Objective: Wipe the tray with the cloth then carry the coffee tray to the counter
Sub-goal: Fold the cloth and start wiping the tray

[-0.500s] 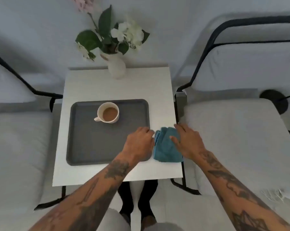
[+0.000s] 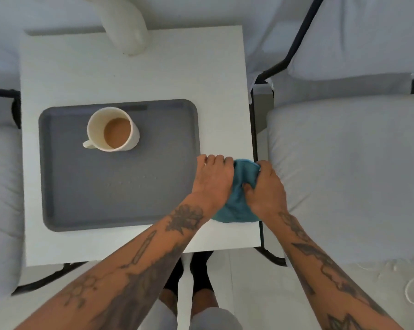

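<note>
Nearest the camera, two tattooed forearms are being extended over the square white table (image 2: pixel 153 75). The soft teal cloth (image 2: pixel 237 201) is being gripped from both sides at the table's near right corner, just beside the tray's right rim and off the tray. The left hand (image 2: pixel 212 181) is being curled over the cloth's left edge, fingers bent downward; the right hand (image 2: pixel 266 186) is being closed on its right side, with a fold pinched between thumb and fingers. The cloth is being bunched into a creased mound between them. Farther out, the dark grey rectangular plastic tray (image 2: pixel 110 186) with rounded corners is being left flat on the table. The cream ceramic mug (image 2: pixel 113 129), partly filled with milky brown coffee, is being carried upright in its far left part. A white vase (image 2: pixel 127 25) is being seen at the far edge.
</note>
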The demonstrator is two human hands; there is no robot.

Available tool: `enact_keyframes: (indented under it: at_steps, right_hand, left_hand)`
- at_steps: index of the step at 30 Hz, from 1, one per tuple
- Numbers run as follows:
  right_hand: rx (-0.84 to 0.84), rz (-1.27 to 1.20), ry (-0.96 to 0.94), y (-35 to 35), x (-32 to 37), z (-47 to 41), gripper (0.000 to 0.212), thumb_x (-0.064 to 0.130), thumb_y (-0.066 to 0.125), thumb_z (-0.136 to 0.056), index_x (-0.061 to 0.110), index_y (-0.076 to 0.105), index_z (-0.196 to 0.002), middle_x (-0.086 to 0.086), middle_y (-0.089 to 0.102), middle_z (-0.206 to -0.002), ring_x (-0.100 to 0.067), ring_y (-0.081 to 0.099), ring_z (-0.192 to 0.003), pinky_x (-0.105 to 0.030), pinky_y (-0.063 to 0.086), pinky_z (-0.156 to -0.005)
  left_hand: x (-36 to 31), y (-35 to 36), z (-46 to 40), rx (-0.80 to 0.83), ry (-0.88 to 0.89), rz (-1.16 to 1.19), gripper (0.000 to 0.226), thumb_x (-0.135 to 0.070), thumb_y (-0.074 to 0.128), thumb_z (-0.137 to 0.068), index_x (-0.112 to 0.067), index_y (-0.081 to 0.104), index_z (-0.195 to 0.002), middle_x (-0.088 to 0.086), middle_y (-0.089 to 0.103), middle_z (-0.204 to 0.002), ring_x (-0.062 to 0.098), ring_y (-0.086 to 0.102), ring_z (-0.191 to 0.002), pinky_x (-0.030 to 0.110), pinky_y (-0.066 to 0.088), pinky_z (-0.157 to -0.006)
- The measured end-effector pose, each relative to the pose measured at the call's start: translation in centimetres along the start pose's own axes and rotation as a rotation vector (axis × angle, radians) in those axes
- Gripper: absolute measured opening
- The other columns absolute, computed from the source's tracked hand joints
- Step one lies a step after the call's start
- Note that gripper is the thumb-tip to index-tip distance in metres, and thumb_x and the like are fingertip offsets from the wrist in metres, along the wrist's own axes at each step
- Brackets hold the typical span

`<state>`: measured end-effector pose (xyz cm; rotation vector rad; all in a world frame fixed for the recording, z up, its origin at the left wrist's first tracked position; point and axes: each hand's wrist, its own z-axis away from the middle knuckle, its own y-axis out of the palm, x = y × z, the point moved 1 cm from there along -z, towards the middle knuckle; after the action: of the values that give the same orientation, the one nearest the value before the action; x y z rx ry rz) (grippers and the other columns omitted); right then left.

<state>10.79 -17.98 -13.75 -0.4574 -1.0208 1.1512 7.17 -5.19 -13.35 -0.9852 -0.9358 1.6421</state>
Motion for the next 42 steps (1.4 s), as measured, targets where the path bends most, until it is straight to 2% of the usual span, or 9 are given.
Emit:
enact_keyframes:
  at_steps: [5, 11, 17, 21, 26, 30, 34, 38, 42]
  right_hand:
    - [0.056, -0.174, 0.064, -0.2, -0.3, 0.3, 0.016, 0.011, 0.063, -0.084, 0.011, 0.051, -0.094, -0.008, 0.058, -0.091, -0.025, 0.057, -0.083, -0.032, 0.044, -0.069]
    - [0.188, -0.702, 0.004, -4.5, 0.2, 4.5, 0.026, 0.020, 0.067, -0.088, 0.036, 0.061, -0.108, 0.014, 0.071, -0.101, -0.003, 0.067, -0.095, -0.023, 0.056, -0.076]
    - [0.352, -1.011, 0.072, -6.6, 4.4, 7.7, 0.027, 0.034, 0.069, -0.083, 0.021, 0.062, -0.106, 0.001, 0.077, -0.098, -0.011, 0.074, -0.085, -0.018, 0.054, -0.058]
    - [0.301, -0.988, 0.170, -6.3, 7.0, 7.9, 0.035, 0.037, 0.070, -0.082, 0.038, 0.051, -0.112, 0.006, 0.078, -0.094, -0.010, 0.074, -0.081, -0.026, 0.055, -0.056]
    - [0.484, -0.875, 0.045, -5.6, 8.4, 9.3, 0.046, 0.022, 0.071, -0.084, 0.050, 0.055, -0.116, 0.008, 0.072, -0.109, -0.012, 0.071, -0.095, -0.024, 0.057, -0.067]
    - [0.618, -0.570, -0.093, -4.5, 8.0, 11.9, 0.062, 0.011, 0.078, -0.079, 0.044, 0.055, -0.125, 0.019, 0.064, -0.116, -0.003, 0.064, -0.107, -0.023, 0.055, -0.087]
    - [0.423, -0.092, -0.405, -2.6, 8.6, 14.6, 0.027, 0.026, 0.066, -0.089, 0.037, 0.060, -0.114, 0.024, 0.047, -0.105, 0.000, 0.052, -0.102, -0.008, 0.044, -0.081]
    - [0.416, -0.123, -0.431, -0.7, 9.7, 15.5, 0.016, 0.039, 0.057, -0.089, 0.032, 0.065, -0.102, 0.028, 0.041, -0.134, 0.001, 0.045, -0.121, -0.020, 0.044, -0.095]
    - [0.494, -0.376, -0.237, 1.8, 12.5, 13.8, 0.014, 0.049, 0.057, -0.088, 0.038, 0.059, -0.097, 0.018, 0.068, -0.089, -0.004, 0.065, -0.080, -0.017, 0.049, -0.061]
  left_hand:
    - [-0.1, -0.1, 0.9, 0.010, -0.068, 0.327, 0.028, -0.026, 0.062, -0.079, -0.018, 0.058, -0.106, 0.002, 0.054, -0.108, 0.022, 0.047, -0.101, 0.034, 0.033, -0.089]
    - [1.2, -3.5, 5.9, 0.035, -0.265, 1.359, 0.020, -0.015, 0.063, -0.083, -0.026, 0.050, -0.093, -0.010, 0.065, -0.072, 0.002, 0.054, -0.057, 0.018, 0.045, -0.051]
    - [5.8, -6.1, 10.1, 0.193, -0.708, 1.862, 0.049, -0.035, 0.074, -0.080, -0.007, 0.064, -0.119, 0.013, 0.072, -0.114, 0.025, 0.070, -0.101, 0.045, 0.055, -0.089]
    - [8.1, -7.3, 12.0, 0.274, -0.744, 2.070, 0.065, -0.033, 0.076, -0.078, -0.015, 0.051, -0.135, 0.016, 0.070, -0.119, 0.034, 0.068, -0.106, 0.049, 0.057, -0.087]
    - [9.3, -7.5, 15.0, 0.216, -0.530, 1.775, 0.089, -0.009, 0.087, -0.068, -0.048, 0.039, -0.131, 0.000, 0.074, -0.113, 0.018, 0.071, -0.101, 0.025, 0.058, -0.074]
    - [10.2, -6.7, 18.3, 0.127, -0.464, 1.290, 0.064, -0.021, 0.083, -0.074, -0.039, 0.055, -0.128, -0.013, 0.063, -0.116, 0.005, 0.064, -0.101, 0.020, 0.054, -0.085]
    - [11.1, -5.9, 21.6, 0.033, -0.326, 0.735, 0.027, -0.041, 0.065, -0.087, -0.031, 0.067, -0.113, -0.014, 0.047, -0.099, 0.002, 0.047, -0.092, 0.003, 0.035, -0.077]
    - [13.8, -4.9, 24.3, 0.036, -0.414, 0.935, 0.026, -0.057, 0.065, -0.078, -0.036, 0.070, -0.093, -0.029, 0.045, -0.128, -0.003, 0.043, -0.118, 0.011, 0.037, -0.091]
    - [16.9, -4.3, 23.3, -0.043, -0.556, 1.402, 0.026, -0.049, 0.070, -0.082, -0.031, 0.070, -0.100, -0.008, 0.074, -0.101, 0.010, 0.069, -0.093, 0.024, 0.057, -0.075]
